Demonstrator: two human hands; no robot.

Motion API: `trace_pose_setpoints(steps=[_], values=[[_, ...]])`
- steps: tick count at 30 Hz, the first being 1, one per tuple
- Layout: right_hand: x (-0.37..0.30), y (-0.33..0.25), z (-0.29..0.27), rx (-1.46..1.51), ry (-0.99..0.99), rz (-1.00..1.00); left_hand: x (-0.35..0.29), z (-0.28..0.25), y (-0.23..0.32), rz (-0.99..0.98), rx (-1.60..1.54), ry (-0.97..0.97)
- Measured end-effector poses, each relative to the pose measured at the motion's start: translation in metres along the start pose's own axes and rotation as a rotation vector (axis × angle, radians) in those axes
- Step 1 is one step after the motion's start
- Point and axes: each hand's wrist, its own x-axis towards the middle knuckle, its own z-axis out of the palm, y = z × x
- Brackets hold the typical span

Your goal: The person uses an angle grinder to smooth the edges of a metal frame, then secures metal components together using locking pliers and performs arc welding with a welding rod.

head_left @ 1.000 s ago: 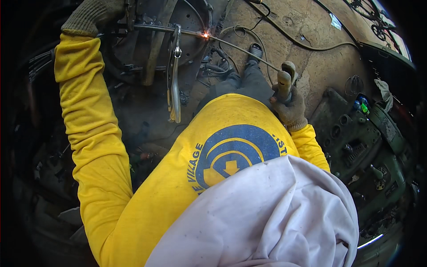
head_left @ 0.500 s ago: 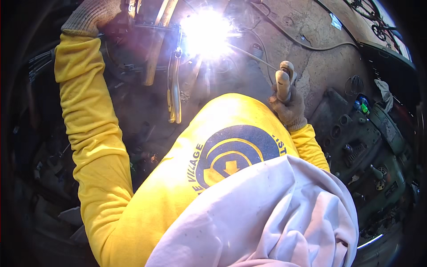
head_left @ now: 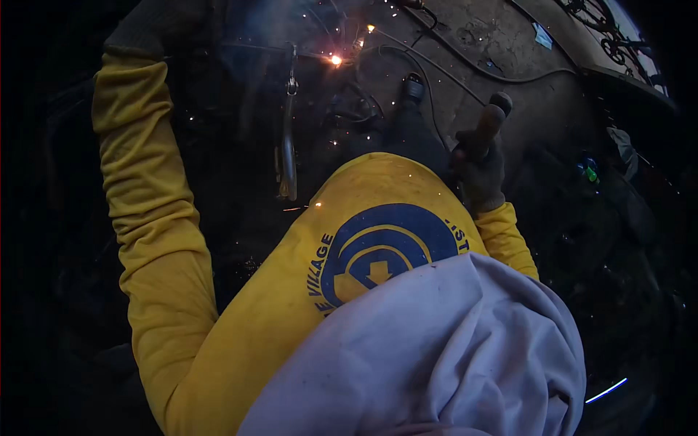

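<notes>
My right hand, in a work glove, is closed round a welding electrode holder. A thin electrode runs from it up and to the left, its tip glowing orange. Apart from that tip, a hot weld spot glows on a dark metal bar. Locking pliers hang from the bar, left of the glow. At the upper left my gloved left hand is by the bar's left end; its fingers are lost in the dark.
Small sparks are scattered over the dark work area. A cable curves across the ground at the upper right. My shoe shows below the weld. A pale cloth and dark machinery are at the right.
The bright welding arc has gone out, leaving a small glowing spot and sparks, and the view is darker. My right hand has tilted the holder, drawing the electrode tip up off the bar.
</notes>
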Motion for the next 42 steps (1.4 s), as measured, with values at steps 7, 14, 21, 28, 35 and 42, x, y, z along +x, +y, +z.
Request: trace_pose_setpoints(steps=[7, 14, 21, 28, 35, 42], values=[[0.007, -0.001, -0.004, 0.239, 0.038, 0.037, 0.002, -0.003, -0.008, 0.008, 0.058, -0.017], [0.017, -0.014, -0.001, 0.343, 0.123, -0.042, 0.005, 0.004, -0.02, 0.002, 0.164, -0.113], [0.052, -0.074, 0.0, 0.327, 0.172, -0.113, 0.01, 0.013, -0.051, 0.325, 0.804, -0.306], [0.111, -0.119, -0.013, 0.366, 0.063, -0.22, 0.009, 0.0, -0.012, -0.229, 0.017, -0.155], [0.183, -0.152, -0.047, 0.282, -0.111, -0.151, -0.001, 0.002, -0.023, -0.266, -0.119, -0.098], [0.284, -0.173, -0.089, 0.151, -0.359, -0.045, 0.002, 0.003, -0.014, -0.538, -0.383, -0.092]])
